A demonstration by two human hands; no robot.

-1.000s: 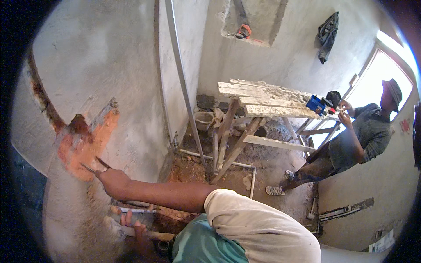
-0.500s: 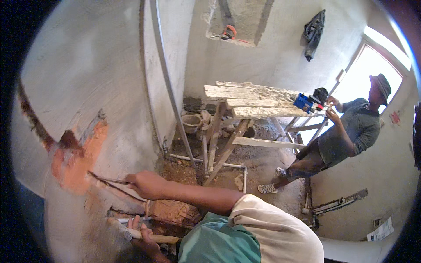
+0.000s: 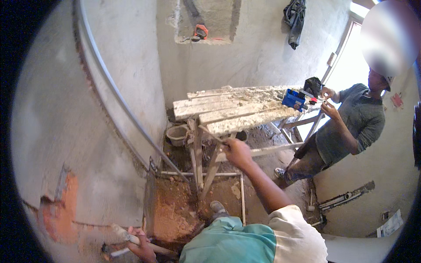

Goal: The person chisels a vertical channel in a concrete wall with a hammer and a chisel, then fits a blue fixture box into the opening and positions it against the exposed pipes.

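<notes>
Well, from where I stand, both of this person's hands are full. The right hand [image 3: 238, 154] has its fingers closed around one end of a thin rod [image 3: 213, 134], which juts out beyond the knuckles, slanting up and leftward. Its far tip lines up with the front left corner of the plank bench [image 3: 245, 105]; whether it touches the wood, I can't tell. Low down by the wall, the left hand [image 3: 142, 249] grips a pale wooden stick [image 3: 126, 236] partway along, fingers wrapped over it, both ends sticking out past the fist.

As for containers, a pale bucket [image 3: 177, 138] stands on the floor beneath the left end of the bench, its contents too dim to make out. Near the right end of the surface sits a blue box [image 3: 293, 100], what's inside unclear, with a black bag [image 3: 313, 87] just beside it. Close to that end, a co-worker [image 3: 351, 120] brings both hands together.
</notes>
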